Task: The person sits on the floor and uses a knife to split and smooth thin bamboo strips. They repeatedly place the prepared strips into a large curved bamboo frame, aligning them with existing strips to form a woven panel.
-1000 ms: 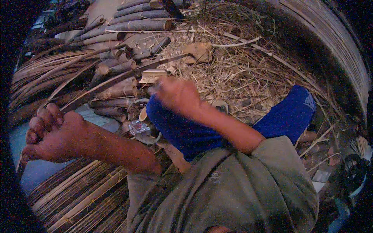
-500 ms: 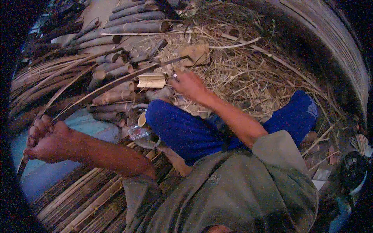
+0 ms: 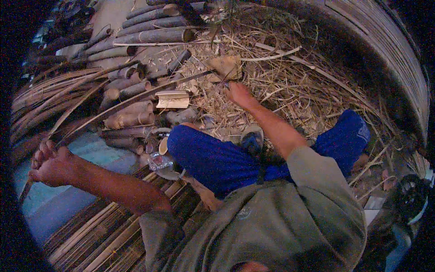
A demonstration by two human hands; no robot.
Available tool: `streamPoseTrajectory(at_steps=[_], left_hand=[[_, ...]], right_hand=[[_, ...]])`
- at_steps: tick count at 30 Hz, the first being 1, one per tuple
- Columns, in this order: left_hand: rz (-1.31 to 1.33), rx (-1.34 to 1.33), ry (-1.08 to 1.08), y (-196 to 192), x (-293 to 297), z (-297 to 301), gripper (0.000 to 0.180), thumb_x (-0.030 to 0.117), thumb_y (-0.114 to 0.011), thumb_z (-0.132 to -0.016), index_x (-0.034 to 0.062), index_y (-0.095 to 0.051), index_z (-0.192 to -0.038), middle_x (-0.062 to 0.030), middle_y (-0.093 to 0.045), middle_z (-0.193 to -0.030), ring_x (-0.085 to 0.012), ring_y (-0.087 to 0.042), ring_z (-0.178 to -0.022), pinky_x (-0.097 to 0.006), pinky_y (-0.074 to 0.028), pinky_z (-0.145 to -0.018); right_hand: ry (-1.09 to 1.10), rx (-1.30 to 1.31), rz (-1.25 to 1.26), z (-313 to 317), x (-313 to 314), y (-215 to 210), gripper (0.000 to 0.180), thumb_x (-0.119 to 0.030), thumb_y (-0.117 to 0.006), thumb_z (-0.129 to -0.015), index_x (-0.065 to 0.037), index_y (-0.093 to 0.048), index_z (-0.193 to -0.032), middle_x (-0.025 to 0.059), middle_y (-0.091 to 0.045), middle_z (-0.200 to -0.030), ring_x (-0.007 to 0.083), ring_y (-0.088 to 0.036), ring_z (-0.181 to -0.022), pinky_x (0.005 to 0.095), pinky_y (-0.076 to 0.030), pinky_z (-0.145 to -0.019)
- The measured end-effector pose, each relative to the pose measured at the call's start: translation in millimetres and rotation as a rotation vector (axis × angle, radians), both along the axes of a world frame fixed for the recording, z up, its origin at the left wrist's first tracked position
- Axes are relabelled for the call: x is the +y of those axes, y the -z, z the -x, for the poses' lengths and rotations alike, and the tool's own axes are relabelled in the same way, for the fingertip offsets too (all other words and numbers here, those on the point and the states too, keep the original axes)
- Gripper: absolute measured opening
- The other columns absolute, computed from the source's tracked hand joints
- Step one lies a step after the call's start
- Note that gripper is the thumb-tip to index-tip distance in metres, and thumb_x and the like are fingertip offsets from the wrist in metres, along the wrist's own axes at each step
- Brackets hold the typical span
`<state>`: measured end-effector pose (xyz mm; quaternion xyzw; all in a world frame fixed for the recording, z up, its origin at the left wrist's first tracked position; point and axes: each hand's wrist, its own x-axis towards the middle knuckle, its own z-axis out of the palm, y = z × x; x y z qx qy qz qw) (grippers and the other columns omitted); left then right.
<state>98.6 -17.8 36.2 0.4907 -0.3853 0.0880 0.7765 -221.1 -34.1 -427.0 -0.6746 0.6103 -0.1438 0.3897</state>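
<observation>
while the left hand (image 3: 53, 165) is held out to the side, its grip is clamped around a long dark strip (image 3: 154, 90), fingers curled upward. the strip runs diagonally forward to the wooden block (image 3: 227, 67). the right forearm (image 3: 278, 128) reaches forward, placing the right hand (image 3: 240, 96) just beside the block's near edge; whether its grip is closed on anything cannot be told. compared with one second earlier, the right hand has advanced from above the blue-trousered knee (image 3: 186, 138); the left grip remains clamped.
</observation>
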Motion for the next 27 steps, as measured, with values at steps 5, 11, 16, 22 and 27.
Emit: streamPoseTrajectory(at_steps=[5, 11, 16, 22, 27], left_hand=[[0.015, 0.049, 0.313, 2, 13, -75, 0.049, 0.045, -0.025, -0.104, 0.0103, -0.04, -0.073, -0.0058, -0.04, -0.061, -0.0196, -0.037, -0.049, -0.033, -0.036, -0.046], [0.033, 0.108, -0.046, 8, 6, -6, 0.047, 0.045, -0.027, -0.103, 0.0119, -0.04, -0.072, -0.0034, -0.038, -0.059, -0.0178, -0.033, -0.047, -0.031, -0.032, -0.043], [0.029, 0.091, -0.007, 8, 14, 11, 0.054, 0.055, -0.031, -0.101, 0.0119, -0.041, -0.07, -0.003, -0.037, -0.058, -0.0175, -0.032, -0.048, -0.031, -0.029, -0.043], [0.172, 0.156, 0.153, 8, 24, 41, 0.06, 0.066, -0.04, -0.095, 0.0112, -0.042, -0.072, -0.0019, -0.037, -0.058, -0.0163, -0.033, -0.047, -0.031, -0.028, -0.043], [0.04, 0.173, 0.506, 3, 38, 83, 0.054, 0.062, -0.05, -0.094, 0.0128, -0.044, -0.074, 0.0006, -0.038, -0.057, -0.0118, -0.032, -0.044, -0.028, -0.028, -0.042]], right_hand=[[-0.101, 0.038, 0.145, 8, 19, 22, 0.041, -0.035, -0.06, -0.09, 0.001, -0.056, -0.109, 0.0268, -0.066, -0.09, 0.043, -0.065, -0.087, 0.0538, -0.052, -0.077], [-0.061, 0.124, 0.14, 30, 31, 29, 0.039, -0.035, -0.059, -0.09, -0.001, -0.057, -0.109, 0.0239, -0.067, -0.09, 0.0416, -0.066, -0.086, 0.0513, -0.054, -0.077], [0.046, -0.142, -0.264, 27, 31, 26, 0.036, -0.032, -0.059, -0.084, 0.004, -0.061, -0.086, 0.0201, -0.064, -0.067, 0.0386, -0.067, -0.07, 0.0497, -0.053, -0.069], [0.191, -0.249, -0.04, 0, 77, -47, 0.033, -0.029, -0.058, -0.086, 0.003, -0.061, -0.082, 0.0217, -0.061, -0.067, 0.0385, -0.062, -0.064, 0.0484, -0.048, -0.064], [0.037, -0.271, 0.17, -11, 91, -191, 0.03, -0.028, -0.06, -0.09, 0.001, -0.06, -0.096, 0.0223, -0.062, -0.074, 0.0402, -0.062, -0.068, 0.048, -0.048, -0.068]])
